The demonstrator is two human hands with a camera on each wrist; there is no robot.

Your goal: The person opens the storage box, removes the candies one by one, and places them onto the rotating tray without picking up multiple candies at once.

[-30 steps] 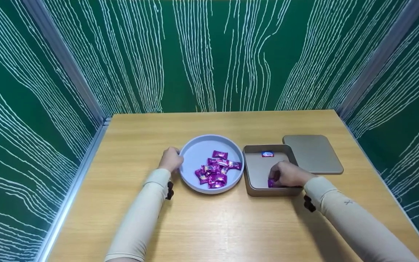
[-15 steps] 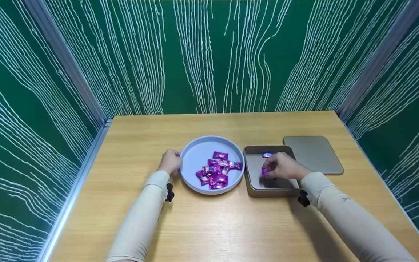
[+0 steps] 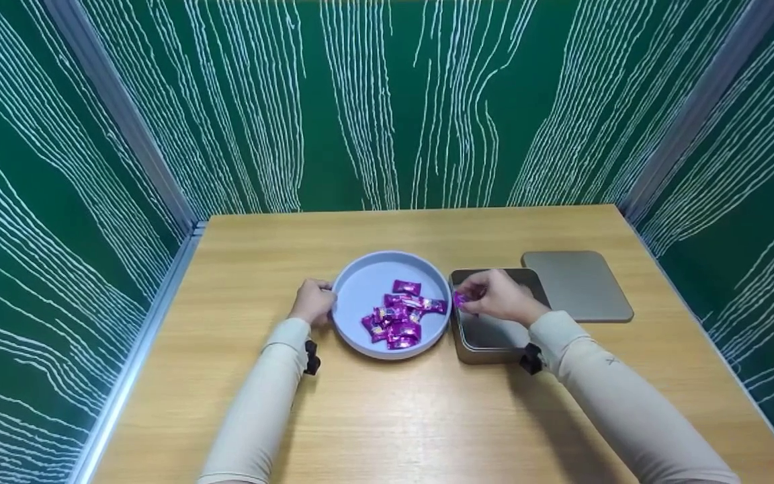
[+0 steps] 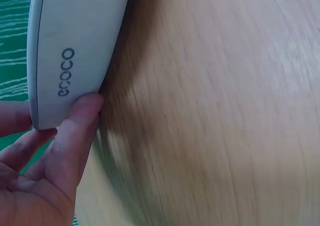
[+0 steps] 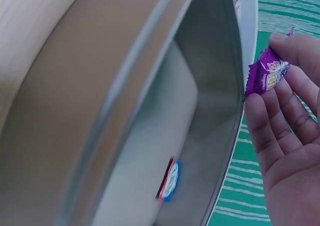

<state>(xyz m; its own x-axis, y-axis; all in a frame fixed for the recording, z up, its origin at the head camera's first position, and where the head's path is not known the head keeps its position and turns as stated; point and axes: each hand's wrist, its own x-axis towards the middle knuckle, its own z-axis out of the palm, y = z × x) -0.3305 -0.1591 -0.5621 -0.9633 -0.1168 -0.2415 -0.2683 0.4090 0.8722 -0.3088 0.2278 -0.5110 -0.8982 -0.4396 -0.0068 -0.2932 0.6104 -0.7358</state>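
A purple wrapped candy [image 5: 267, 72] is pinched between the thumb and fingers of my right hand [image 3: 500, 294], by the left rim of the square metal tin [image 3: 491, 356]. Inside that tin lies a blue and red wrapped piece [image 5: 170, 180], seen in the right wrist view and hidden by my hand in the head view. My left hand [image 3: 313, 301] grips the left edge of a round, pale lavender dish [image 3: 358, 286], thumb against its side wall beneath the "ecoco" lettering [image 4: 66, 72]. A heap of purple candies [image 3: 400, 319] sits in the dish, mostly toward its right and front.
The tin's flat lid [image 3: 585, 286] lies behind and right of the tin, close against it. Dish and tin stand side by side on the wooden table [image 3: 387, 417]. Green panels with white lines [image 3: 360, 101] enclose the back and sides.
My right hand has lifted the purple candy from the tin's front part and carried it left and back to the rim beside the dish. My left hand stays at the dish's edge.
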